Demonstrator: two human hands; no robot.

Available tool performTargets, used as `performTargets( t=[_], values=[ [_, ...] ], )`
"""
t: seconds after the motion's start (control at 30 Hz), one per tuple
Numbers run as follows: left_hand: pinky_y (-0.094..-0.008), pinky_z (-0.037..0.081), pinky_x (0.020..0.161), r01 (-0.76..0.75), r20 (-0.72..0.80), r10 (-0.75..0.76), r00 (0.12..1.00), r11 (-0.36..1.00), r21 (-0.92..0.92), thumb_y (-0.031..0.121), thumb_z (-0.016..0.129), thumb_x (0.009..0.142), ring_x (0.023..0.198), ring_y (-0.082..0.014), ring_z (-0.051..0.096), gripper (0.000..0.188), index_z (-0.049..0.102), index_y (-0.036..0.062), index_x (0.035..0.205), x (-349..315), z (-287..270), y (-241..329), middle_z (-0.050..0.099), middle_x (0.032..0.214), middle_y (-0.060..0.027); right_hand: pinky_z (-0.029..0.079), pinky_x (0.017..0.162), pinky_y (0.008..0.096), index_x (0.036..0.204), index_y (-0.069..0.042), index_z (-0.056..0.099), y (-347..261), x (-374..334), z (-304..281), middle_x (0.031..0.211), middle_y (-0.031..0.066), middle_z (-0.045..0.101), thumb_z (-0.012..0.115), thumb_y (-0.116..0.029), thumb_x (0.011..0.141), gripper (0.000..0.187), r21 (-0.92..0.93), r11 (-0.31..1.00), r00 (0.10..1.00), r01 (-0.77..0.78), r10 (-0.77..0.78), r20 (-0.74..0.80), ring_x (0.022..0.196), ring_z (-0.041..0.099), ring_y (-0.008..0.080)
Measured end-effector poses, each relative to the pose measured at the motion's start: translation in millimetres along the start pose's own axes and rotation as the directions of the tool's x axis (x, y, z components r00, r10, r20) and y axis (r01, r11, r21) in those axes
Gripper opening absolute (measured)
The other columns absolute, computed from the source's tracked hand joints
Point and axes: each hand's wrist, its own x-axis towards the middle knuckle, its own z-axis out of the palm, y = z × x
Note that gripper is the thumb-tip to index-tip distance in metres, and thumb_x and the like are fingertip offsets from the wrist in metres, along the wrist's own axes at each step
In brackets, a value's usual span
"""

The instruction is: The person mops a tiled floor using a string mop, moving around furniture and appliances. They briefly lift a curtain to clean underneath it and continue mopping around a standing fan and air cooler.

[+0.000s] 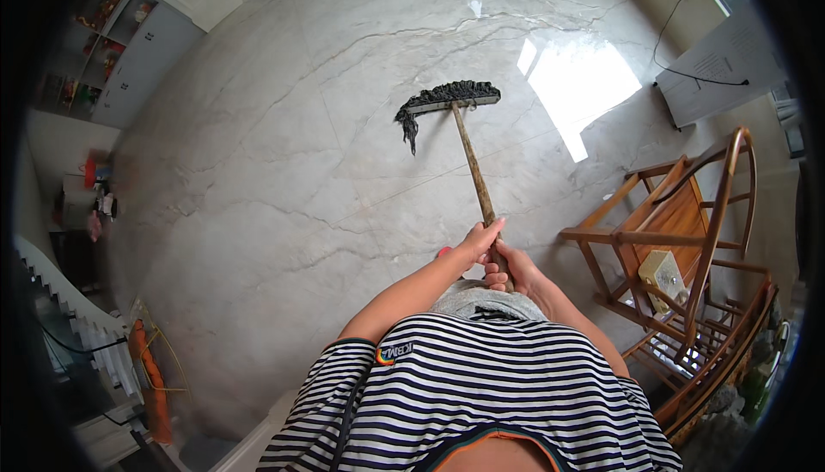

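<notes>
A mop (473,158) with a long wooden handle reaches away from my body. Its wide head of dark, stringy strands (457,92) rests on the pale marbled floor (258,171), with a few strands trailing off at the left end. My left hand (483,240) is closed around the handle, thumb lying along it. Just below and to the right, nearer my waist, my right hand (513,267) also wraps the handle. The handle's near end is hidden by my hands and clothing.
Wooden chairs (662,240) stand at the right, one bearing a yellowish box (662,278). Beyond them is a white cabinet-like box (722,68) with a black cord (687,74). A grey cabinet (142,68) lines the far left. An orange object (150,382) lies near left.
</notes>
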Motion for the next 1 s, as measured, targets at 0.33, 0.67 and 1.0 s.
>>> performTargets(
  t=[0.33, 0.67, 1.0],
  values=[
    [-0.0349, 0.053, 0.063, 0.138, -0.061, -0.151, 0.987, 0.973, -0.184, 0.054, 0.044, 0.095, 0.075, -0.0191, 0.06, 0.048, 0.051, 0.0095, 0.111, 52.2, -88.8, 120.0, 0.059, 0.087, -0.0067, 0.034, 0.036, 0.0291, 0.092, -0.009, 0.044, -133.2, 35.8, 114.1, 0.062, 0.0014, 0.044, 0.034, -0.045, 0.101, 0.038, -0.047, 0.999, 0.998, 0.02, -0.023, -0.052, 0.042, 0.037, 0.0123],
    [-0.0359, 0.056, 0.065, 0.055, -0.257, -0.086, 0.963, 0.991, -0.124, 0.029, 0.054, 0.095, 0.079, -0.0202, 0.065, 0.032, 0.048, 0.0059, 0.117, 138.3, -131.5, 166.0, 0.063, 0.093, -0.0093, 0.034, 0.035, 0.0263, 0.094, -0.006, 0.044, -366.7, 193.0, 75.9, 0.063, 0.0015, 0.044, 0.038, -0.044, 0.1, 0.039, -0.249, 0.964, 0.991, 0.091, -0.112, -0.072, 0.042, 0.037, 0.0109],
    [-0.0459, 0.049, 0.082, -0.168, -0.228, 0.385, 0.894, 0.762, 0.625, 0.017, 0.059, 0.08, 0.094, -0.0382, 0.063, 0.036, 0.05, 0.0072, 0.114, 201.2, -106.7, 257.9, 0.063, 0.104, -0.0206, 0.032, 0.033, 0.0303, 0.096, -0.008, 0.048, -353.1, 109.4, 54.4, 0.06, 0.0028, 0.043, 0.052, -0.035, 0.097, 0.027, -0.64, 0.745, 0.873, 0.188, -0.425, -0.24, 0.037, 0.039, 0.0128]
  ],
)
